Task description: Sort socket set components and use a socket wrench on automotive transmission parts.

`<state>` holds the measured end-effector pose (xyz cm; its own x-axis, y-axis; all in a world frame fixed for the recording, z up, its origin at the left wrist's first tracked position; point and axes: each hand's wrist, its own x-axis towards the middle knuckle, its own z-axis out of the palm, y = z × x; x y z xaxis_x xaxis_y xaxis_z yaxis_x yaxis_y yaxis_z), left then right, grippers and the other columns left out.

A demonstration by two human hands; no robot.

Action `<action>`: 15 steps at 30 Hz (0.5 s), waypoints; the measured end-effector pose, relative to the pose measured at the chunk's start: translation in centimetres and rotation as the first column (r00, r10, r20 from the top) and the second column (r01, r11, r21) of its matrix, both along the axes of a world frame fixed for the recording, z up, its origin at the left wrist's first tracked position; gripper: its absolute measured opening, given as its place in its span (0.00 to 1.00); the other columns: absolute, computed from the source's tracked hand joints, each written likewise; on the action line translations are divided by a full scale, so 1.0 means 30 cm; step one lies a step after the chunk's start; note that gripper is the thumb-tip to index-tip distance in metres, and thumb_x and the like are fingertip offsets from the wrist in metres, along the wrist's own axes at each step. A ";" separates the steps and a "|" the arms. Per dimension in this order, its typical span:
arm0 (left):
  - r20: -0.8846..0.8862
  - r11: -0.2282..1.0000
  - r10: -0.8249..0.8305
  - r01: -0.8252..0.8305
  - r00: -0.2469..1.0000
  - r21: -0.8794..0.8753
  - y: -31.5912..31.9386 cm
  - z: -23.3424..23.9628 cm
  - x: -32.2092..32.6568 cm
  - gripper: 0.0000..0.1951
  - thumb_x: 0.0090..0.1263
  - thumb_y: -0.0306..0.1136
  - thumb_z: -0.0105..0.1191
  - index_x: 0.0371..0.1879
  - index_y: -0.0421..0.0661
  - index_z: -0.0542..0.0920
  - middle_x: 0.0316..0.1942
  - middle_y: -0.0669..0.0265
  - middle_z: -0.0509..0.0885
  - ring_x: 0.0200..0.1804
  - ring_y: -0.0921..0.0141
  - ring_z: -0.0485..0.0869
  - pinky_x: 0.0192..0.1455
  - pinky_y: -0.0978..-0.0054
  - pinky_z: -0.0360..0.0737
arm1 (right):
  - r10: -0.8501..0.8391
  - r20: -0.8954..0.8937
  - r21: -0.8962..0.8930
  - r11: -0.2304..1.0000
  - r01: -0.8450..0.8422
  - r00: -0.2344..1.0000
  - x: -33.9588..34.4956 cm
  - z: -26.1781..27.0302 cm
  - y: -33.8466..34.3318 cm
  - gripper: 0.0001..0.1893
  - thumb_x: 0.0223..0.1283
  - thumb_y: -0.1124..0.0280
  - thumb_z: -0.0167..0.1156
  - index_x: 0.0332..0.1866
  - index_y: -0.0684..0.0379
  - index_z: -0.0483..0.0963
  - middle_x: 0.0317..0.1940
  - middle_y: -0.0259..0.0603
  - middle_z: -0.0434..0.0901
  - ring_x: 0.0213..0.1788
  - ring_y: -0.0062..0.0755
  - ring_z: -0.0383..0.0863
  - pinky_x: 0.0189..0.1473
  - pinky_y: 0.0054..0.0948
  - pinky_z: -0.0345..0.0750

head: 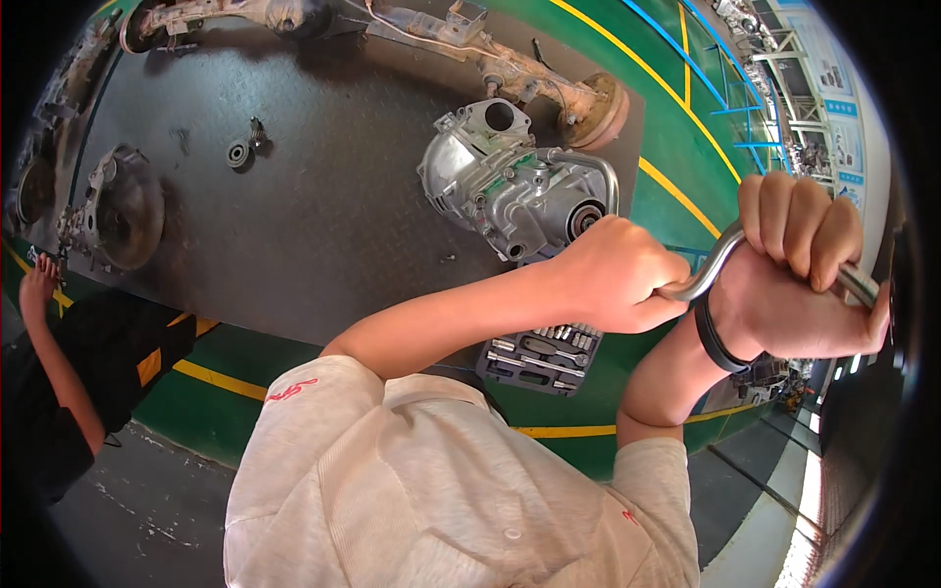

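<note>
My left hand [625, 275] is closed in a fist on one end of a bent, crank-shaped metal bar [713, 264]. Farther along the bar my right hand [794, 272], with a dark band at its wrist, wraps its fingers over it, palm towards me. Beyond my left hand an aluminium gearbox housing [507, 184] rests at the bench edge. A curved metal tube [606, 173] runs beside the housing; where its lower end goes is hidden. Under my left forearm shows an open socket set case [507, 375] holding sockets and a ratchet [555, 351], partly covered by the arm.
A rusty vehicle axle [441, 44] with a brake drum [599, 117] lies across the far side of the dark metal bench [316, 213]. On the bench are a bearing [237, 153], a small gear [256, 134] and a bell housing [125, 209]. Another person's hand [38, 290] is at the left.
</note>
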<state>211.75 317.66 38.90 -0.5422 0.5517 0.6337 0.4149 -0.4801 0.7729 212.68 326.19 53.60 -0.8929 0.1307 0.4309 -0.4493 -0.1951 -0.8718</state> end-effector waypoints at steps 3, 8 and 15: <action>-0.005 0.999 0.032 -0.032 0.999 0.008 0.071 0.015 0.005 0.14 0.52 0.32 0.61 0.11 0.45 0.70 0.12 0.57 0.73 0.18 0.53 0.75 0.19 0.61 0.68 | -0.004 0.031 0.011 1.000 0.003 1.000 -0.001 0.011 -0.045 0.26 0.54 0.42 0.50 0.13 0.49 0.54 0.11 0.26 0.53 0.16 0.21 0.49 0.24 0.27 0.47; -0.035 0.978 0.068 -0.073 0.997 -0.193 0.171 0.068 -0.001 0.12 0.53 0.36 0.60 0.11 0.48 0.78 0.14 0.56 0.79 0.21 0.53 0.80 0.25 0.57 0.76 | 0.071 0.054 -0.037 0.997 -0.069 0.996 0.014 0.024 0.043 0.28 0.60 0.41 0.45 0.15 0.52 0.53 0.13 0.29 0.52 0.18 0.23 0.48 0.25 0.29 0.47; 0.090 0.883 0.469 -0.464 0.879 -0.074 0.414 0.088 -0.238 0.16 0.48 0.44 0.63 0.11 0.44 0.77 0.18 0.51 0.80 0.27 0.47 0.81 0.28 0.53 0.76 | 0.012 -0.142 -0.047 0.999 -0.019 0.990 -0.017 0.012 -0.093 0.25 0.67 0.51 0.41 0.15 0.52 0.54 0.11 0.28 0.51 0.15 0.22 0.49 0.23 0.29 0.48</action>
